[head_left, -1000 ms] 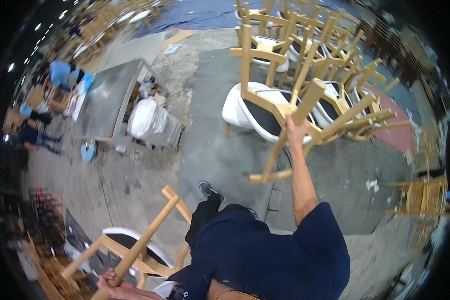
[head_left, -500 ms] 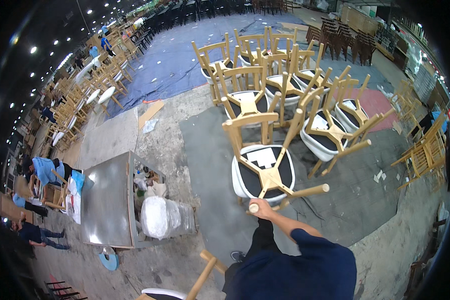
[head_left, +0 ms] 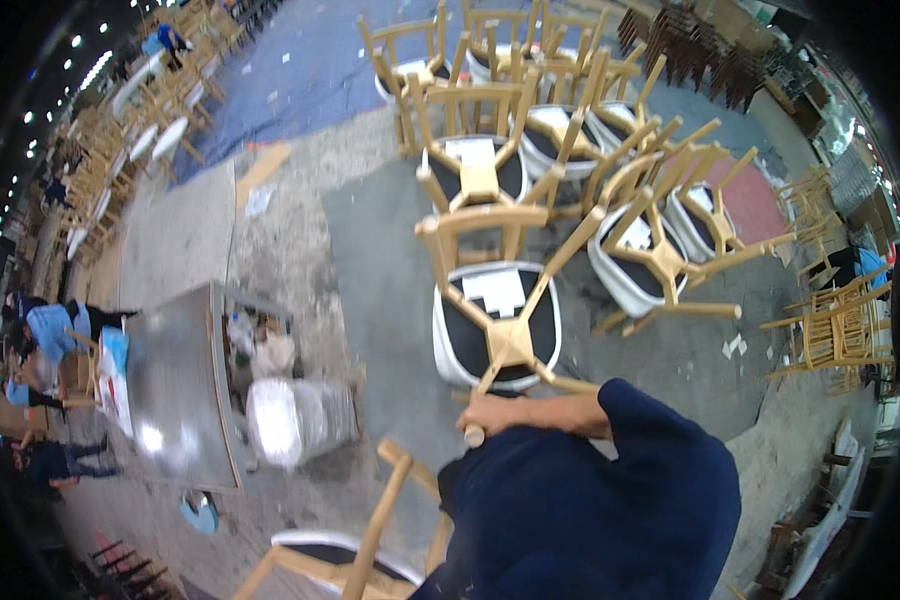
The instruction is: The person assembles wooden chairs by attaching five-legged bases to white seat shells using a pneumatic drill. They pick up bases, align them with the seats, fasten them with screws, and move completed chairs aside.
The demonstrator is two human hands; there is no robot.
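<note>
My right hand (head_left: 494, 414) is closed around one leg (head_left: 473, 437) of an upturned chair (head_left: 508, 340), with the leg's round end poking out below my fingers. This chair has a pale wooden frame, a white-rimmed seat with a dark underside, and a white paper label (head_left: 493, 291) stuck there. My navy sleeve covers the upper arm and part of the chair's near legs. My left hand is out of sight. Close by, at the lower edge, stands another wooden chair (head_left: 365, 545) with a white-rimmed dark seat, partly cut off and partly behind my body.
Several more upturned chairs (head_left: 478, 175) crowd together beyond mine on a dark ground sheet (head_left: 370, 250). To the left are a metal-topped workbench (head_left: 175, 385) and a plastic-wrapped bundle (head_left: 295, 420). Co-workers (head_left: 55, 335) stand past the bench. Stacked wooden chairs (head_left: 838, 325) are at right.
My view has shifted, and the scene sits further left and higher. My right hand keeps its hold on the chair leg. More of the chair at the lower edge now shows.
</note>
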